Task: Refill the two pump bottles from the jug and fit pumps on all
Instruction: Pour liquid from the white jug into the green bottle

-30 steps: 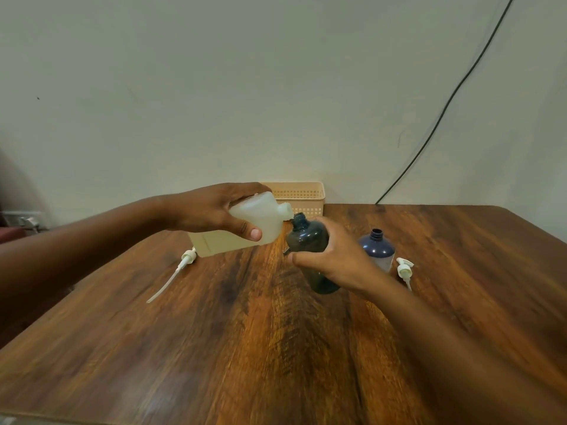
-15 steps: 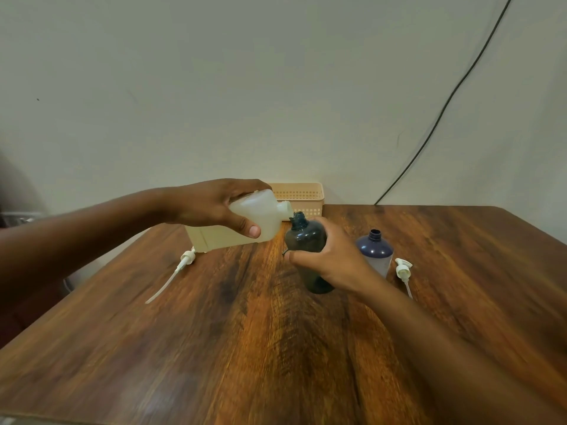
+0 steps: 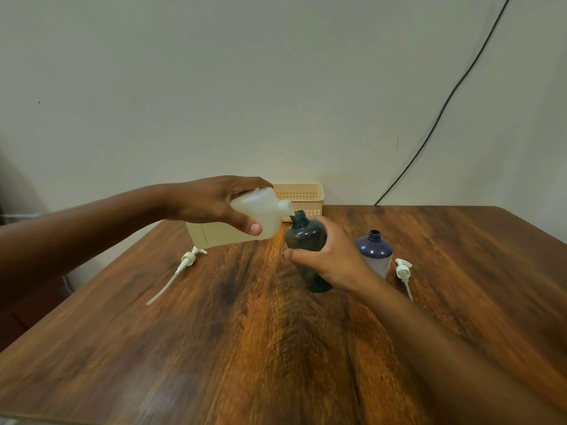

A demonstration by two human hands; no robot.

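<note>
My left hand (image 3: 221, 204) grips a translucent white jug (image 3: 264, 219) tipped on its side, its spout right over the open neck of a dark green bottle (image 3: 303, 237). My right hand (image 3: 329, 259) wraps around that bottle's middle and holds it tilted towards the jug. A dark blue bottle (image 3: 375, 250) with an open neck stands upright just to the right. One white pump (image 3: 187, 260) with a long tube lies on the table under the jug. A second white pump (image 3: 403, 271) lies beside the blue bottle.
A beige perforated basket (image 3: 303, 196) stands at the back edge of the wooden table (image 3: 245, 348), against the wall. A black cable (image 3: 445, 102) runs diagonally down the wall to the table's back edge.
The jug's spout has come closer over the green bottle's neck and the jug is tipped a little more. Both hands keep their holds.
</note>
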